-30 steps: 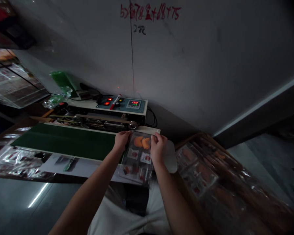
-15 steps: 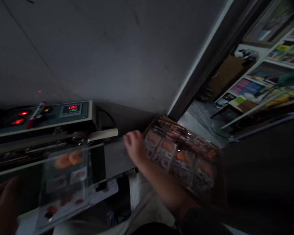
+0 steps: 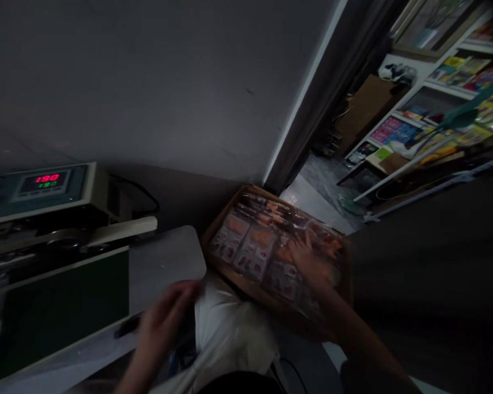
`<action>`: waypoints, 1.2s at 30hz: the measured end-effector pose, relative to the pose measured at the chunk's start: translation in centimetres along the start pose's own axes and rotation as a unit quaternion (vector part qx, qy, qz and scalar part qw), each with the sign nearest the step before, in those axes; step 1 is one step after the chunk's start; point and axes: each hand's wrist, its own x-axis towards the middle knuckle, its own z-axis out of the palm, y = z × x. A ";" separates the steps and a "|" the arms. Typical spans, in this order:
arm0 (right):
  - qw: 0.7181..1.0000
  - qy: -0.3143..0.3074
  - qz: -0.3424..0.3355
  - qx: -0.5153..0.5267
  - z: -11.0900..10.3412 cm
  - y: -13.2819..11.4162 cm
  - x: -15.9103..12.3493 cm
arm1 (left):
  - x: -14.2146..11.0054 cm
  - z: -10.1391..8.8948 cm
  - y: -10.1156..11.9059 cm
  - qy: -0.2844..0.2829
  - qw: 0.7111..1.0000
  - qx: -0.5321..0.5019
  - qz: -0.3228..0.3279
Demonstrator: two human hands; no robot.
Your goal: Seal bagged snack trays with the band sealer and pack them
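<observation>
A grey wall runs across the view, with a doorway opening onto shelves (image 3: 431, 109) crowded with colourful goods. At left, a band sealer (image 3: 45, 191) shows red and green digits, beside a green conveyor belt (image 3: 61, 312) and a pale board (image 3: 164, 268). A cardboard box (image 3: 219, 257) sits just beside the board, filled with overlapping clear plastic packets (image 3: 250, 246) with orange food pieces and red-printed cards inside. The right hand (image 3: 312, 262) lies on the packets, fingers spread; whether it grips one, I cannot tell. The blurred left hand (image 3: 164, 317), fingers loosely curved and holding nothing visible, hovers by the board's edge.
</observation>
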 end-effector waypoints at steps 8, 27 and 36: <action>0.960 0.020 -0.278 -0.021 -2.1 -3.7 -9.7 | 10.2 18.4 -3.2 -0.368 0.832 -0.251 -0.331; 0.798 0.088 0.137 0.580 -7.4 -16.6 1.3 | 2.7 6.6 2.7 -0.298 0.928 -0.202 0.090; 0.803 -0.061 -0.117 0.581 -4.2 -28.0 3.4 | 1.1 -0.2 7.0 0.079 0.945 -0.265 0.174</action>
